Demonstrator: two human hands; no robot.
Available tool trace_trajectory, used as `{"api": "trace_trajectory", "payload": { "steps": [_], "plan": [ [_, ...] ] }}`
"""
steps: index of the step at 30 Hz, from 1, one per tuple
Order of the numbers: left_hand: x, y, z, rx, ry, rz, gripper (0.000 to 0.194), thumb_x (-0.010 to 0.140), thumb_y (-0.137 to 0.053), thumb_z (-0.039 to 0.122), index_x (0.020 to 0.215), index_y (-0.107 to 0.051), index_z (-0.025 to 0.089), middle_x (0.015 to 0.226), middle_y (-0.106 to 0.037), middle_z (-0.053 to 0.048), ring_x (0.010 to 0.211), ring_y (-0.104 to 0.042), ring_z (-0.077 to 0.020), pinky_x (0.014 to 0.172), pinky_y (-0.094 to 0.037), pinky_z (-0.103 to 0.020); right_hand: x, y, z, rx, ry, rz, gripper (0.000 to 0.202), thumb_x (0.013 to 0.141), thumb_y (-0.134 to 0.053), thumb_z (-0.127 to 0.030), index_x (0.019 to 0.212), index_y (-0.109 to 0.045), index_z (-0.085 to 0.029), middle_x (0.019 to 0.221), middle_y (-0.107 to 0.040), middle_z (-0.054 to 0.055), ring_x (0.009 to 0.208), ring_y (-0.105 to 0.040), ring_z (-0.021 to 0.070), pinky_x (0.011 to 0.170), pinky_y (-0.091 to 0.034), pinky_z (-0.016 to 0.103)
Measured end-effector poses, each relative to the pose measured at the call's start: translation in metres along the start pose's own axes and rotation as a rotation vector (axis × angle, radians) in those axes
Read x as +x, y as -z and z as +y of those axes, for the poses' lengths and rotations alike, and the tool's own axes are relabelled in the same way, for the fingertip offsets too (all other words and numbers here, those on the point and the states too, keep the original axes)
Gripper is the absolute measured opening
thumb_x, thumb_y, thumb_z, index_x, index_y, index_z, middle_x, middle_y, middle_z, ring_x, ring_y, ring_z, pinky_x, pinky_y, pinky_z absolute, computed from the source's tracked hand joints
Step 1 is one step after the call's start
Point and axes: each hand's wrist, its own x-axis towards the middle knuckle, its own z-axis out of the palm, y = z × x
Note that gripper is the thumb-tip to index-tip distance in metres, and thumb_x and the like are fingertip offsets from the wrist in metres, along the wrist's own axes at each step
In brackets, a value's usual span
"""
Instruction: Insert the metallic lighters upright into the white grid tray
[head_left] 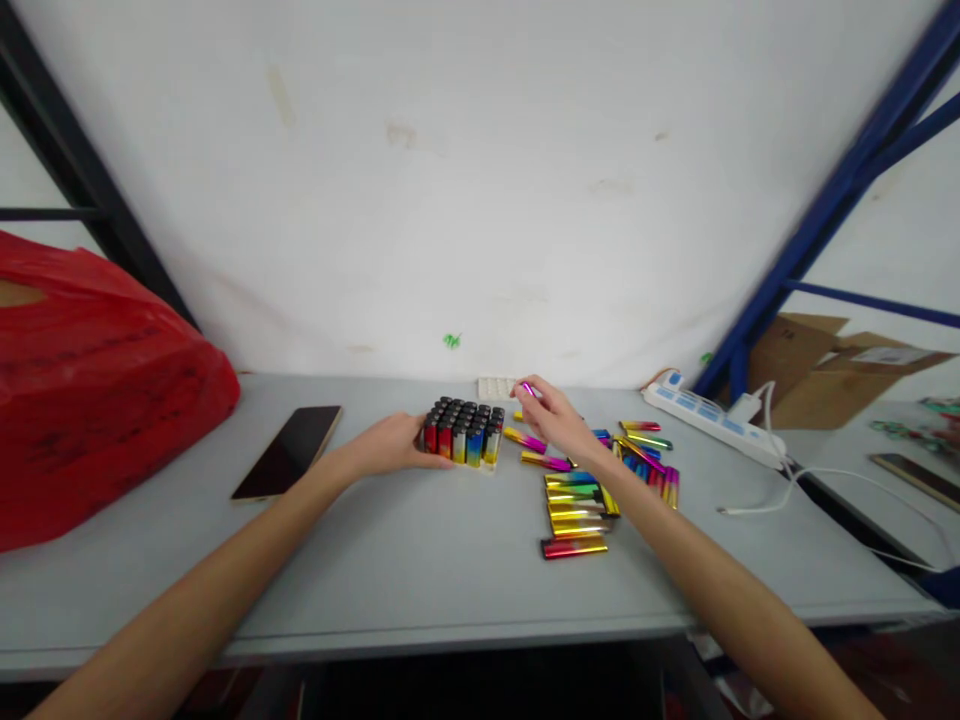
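Note:
Several lighters (463, 430) with black tops and shiny coloured bodies stand upright, packed in a pale tray (489, 466) on the table. My left hand (397, 444) grips the left side of this packed block, thumb at the front. Just right of the block, my right hand (551, 412) is raised with its fingers pinched on a small purple lighter (529, 389), mostly hidden by the fingers. Beneath and beside my right forearm lie loose lighters (577, 505) in gold, red, blue and purple. A second pale tray (495, 388) with small compartments rests against the wall behind.
A dark phone (291, 452) lies on the grey table (360, 570) at the left, near a large red plastic bag (97, 390). On the right are a white power strip (712, 424) with a cable (772, 498), a blue metal frame (817, 215) and a cardboard box (832, 385).

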Motion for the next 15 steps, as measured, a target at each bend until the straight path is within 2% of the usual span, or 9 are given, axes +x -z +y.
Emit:
{"api": "trace_trajectory", "payload": {
  "steps": [2, 5, 8, 15],
  "plan": [
    [0.0, 0.0, 0.0, -0.015, -0.011, 0.002, 0.076, 0.069, -0.062, 0.087, 0.108, -0.068, 0.021, 0.09, -0.076, -0.006, 0.081, -0.07, -0.0267, 0.067, -0.047, -0.029, -0.008, -0.012, 0.002, -0.149, 0.074, 0.082, 0.048, 0.096, -0.046, -0.066, 0.083, -0.056, -0.02, 0.061, -0.04, -0.006, 0.054, -0.036, 0.0108, 0.051, -0.029, 0.023],
    [0.0, 0.0, 0.001, -0.035, -0.003, 0.0, 0.074, 0.069, -0.066, 0.083, 0.108, -0.069, 0.021, 0.092, -0.077, -0.006, 0.083, -0.071, -0.0269, 0.069, -0.048, -0.028, -0.02, -0.02, 0.008, -0.288, 0.115, 0.153, 0.057, 0.096, -0.046, -0.066, 0.061, -0.04, -0.021, 0.057, -0.036, -0.004, 0.057, -0.035, 0.0112, 0.054, -0.026, 0.025],
    [0.0, 0.001, 0.001, -0.044, 0.001, -0.008, 0.07, 0.07, -0.066, 0.081, 0.108, -0.069, 0.022, 0.091, -0.077, -0.005, 0.083, -0.071, -0.0267, 0.068, -0.048, -0.028, -0.028, -0.024, 0.01, -0.339, 0.11, 0.157, 0.057, 0.095, -0.047, -0.062, 0.057, -0.035, -0.021, 0.054, -0.032, -0.005, 0.055, -0.032, 0.0108, 0.054, -0.022, 0.026],
    [0.0, 0.001, 0.001, -0.061, 0.005, 0.002, 0.071, 0.068, -0.067, 0.082, 0.107, -0.07, 0.023, 0.089, -0.077, -0.004, 0.085, -0.071, -0.0278, 0.07, -0.048, -0.029, -0.033, -0.029, 0.004, -0.395, 0.175, 0.14, 0.042, 0.092, -0.046, -0.046, 0.059, -0.039, -0.022, 0.053, -0.041, -0.003, 0.053, -0.038, 0.0123, 0.054, -0.025, 0.027]
  ]
}}
